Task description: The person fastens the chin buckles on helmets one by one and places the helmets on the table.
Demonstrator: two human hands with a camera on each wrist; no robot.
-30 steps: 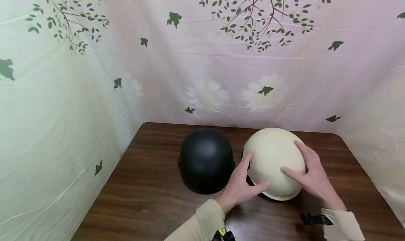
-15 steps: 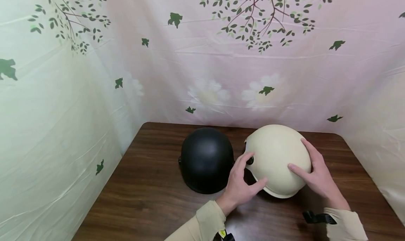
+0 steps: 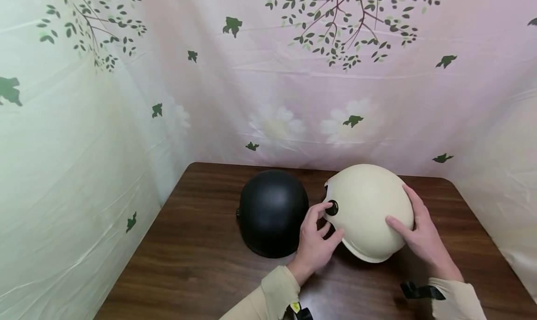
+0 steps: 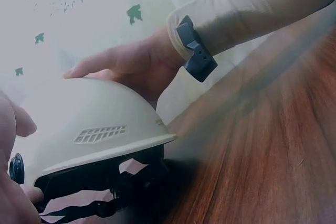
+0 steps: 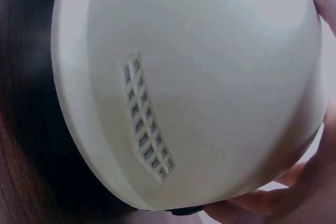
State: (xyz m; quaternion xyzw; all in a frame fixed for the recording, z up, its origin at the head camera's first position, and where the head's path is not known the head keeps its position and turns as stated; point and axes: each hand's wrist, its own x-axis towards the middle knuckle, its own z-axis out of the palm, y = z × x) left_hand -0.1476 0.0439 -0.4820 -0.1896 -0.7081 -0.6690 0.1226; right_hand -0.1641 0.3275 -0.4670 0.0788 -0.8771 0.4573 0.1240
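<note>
A cream helmet (image 3: pixel 371 203) is tilted on the wooden table, with a black round knob (image 3: pixel 333 208) on its left side. My left hand (image 3: pixel 313 245) holds that side: the index finger touches the knob, and the thumb lies by the lower edge. In the left wrist view, a fingertip (image 4: pixel 32 193) reaches under the rim above a black chin strap (image 4: pixel 100 209). On the opposite side, my right hand (image 3: pixel 423 236) grips the shell with thumb and fingers spread around it. A latticed vent (image 5: pixel 146 121) shows near the rim in the right wrist view.
Just left of the cream helmet stands a black helmet (image 3: pixel 273 212), close to my left hand. The brown table (image 3: pixel 189 245) meets a hanging cloth (image 3: pixel 218 133) printed with leaves and flowers at its back edge.
The cream helmet has turned and tipped slightly to the right, bringing its side knob into view. My left fingers have shifted to the knob and rim; my right hand has moved slightly right with the shell.
</note>
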